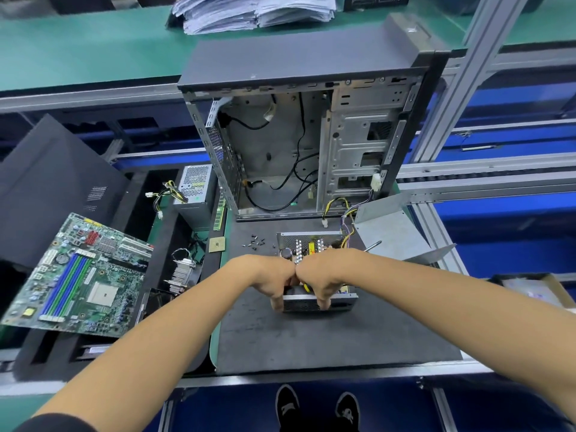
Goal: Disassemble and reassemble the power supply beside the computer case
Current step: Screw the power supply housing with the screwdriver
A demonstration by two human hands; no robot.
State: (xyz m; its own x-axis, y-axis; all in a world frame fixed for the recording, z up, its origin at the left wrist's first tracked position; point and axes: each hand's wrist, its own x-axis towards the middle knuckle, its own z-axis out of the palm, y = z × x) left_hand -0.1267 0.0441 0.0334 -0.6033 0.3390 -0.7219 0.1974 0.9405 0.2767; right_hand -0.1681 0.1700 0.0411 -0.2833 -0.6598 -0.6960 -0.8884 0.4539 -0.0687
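Note:
An opened power supply (314, 244) lies on the dark mat in front of the computer case (299, 145), its circuit board and capacitors exposed. My left hand (274, 280) and my right hand (321, 277) sit side by side over its near edge. The fingers of both hands curl down over the front metal wall (343, 302). The grey metal cover (389, 232) of the supply lies off to the right, with a screwdriver (372, 246) resting beside it. Yellow and black cables (346, 210) run from the supply toward the case.
Several small screws (255, 241) lie on the mat (311, 338) behind the supply. A second power supply (196, 194) stands left of the case. Further left are a motherboard (81, 275), a heatsink (184, 272) and a black side panel (53, 182). A cardboard box (536, 289) sits at the right.

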